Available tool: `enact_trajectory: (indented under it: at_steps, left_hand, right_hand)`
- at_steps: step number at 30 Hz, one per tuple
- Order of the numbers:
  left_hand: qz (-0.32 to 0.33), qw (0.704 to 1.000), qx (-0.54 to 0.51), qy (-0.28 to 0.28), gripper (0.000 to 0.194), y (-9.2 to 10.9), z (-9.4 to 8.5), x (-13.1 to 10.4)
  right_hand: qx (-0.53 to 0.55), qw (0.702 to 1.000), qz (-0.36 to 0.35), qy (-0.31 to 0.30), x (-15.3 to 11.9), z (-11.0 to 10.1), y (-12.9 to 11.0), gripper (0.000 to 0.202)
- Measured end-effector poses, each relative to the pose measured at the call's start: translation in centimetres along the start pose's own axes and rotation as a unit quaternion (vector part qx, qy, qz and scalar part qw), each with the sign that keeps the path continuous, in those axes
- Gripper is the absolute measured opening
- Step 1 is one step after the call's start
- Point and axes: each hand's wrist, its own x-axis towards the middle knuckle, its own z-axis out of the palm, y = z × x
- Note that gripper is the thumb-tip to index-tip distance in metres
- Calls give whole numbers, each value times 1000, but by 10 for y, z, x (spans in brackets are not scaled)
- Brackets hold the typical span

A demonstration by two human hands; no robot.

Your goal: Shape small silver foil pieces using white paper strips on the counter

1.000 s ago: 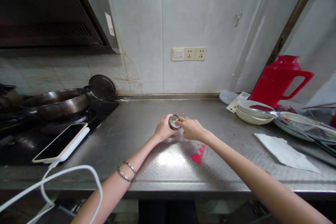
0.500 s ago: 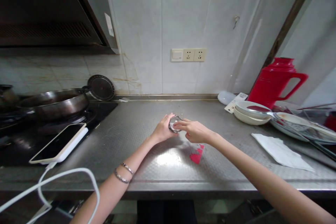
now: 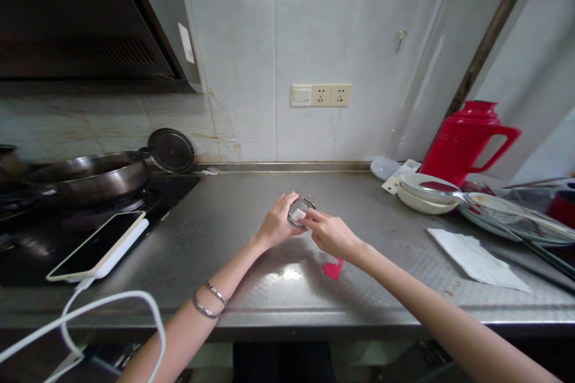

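Note:
My left hand (image 3: 276,221) is closed around the side of a small round dish (image 3: 306,204) that looks like clear glass with a dark, patterned rim. The dish is tilted, its opening towards me. Inside it shows a small white piece (image 3: 297,214), perhaps tissue or paper. My right hand (image 3: 332,234) reaches over the near right rim, its fingertips pinched together at the white piece. The fingers partly cover the dish's lower edge. Just below my right hand, a torn red scrap (image 3: 333,269) lies on the metal counter (image 3: 251,191).
To the left, a phone (image 3: 96,245) with a white cable (image 3: 130,294) lies by the stove, where a steel pan (image 3: 99,179) stands. On the right are a folded white tissue (image 3: 476,260), stacked bowls (image 3: 424,200), plates and a red thermos jug (image 3: 465,143).
My right fingers have drawn back towards the dish's lower right rim, exposing more of its inside and the white piece. The dish stays in my left hand. The view has shifted slightly.

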Motion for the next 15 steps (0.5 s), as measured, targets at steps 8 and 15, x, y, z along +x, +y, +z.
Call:
enact_trajectory:
  at_steps: [8, 15]
  left_hand:
    - [-65, 994, -83, -1, 89, 5, 4, -1]
    - [-335, 882, -332, 14, 56, -3, -3, 15]
  right_hand:
    - [-51, 997, -52, -5, 6, -5, 18, 23]
    - [-170, 969, -179, 0, 8, -12, 32, 23]
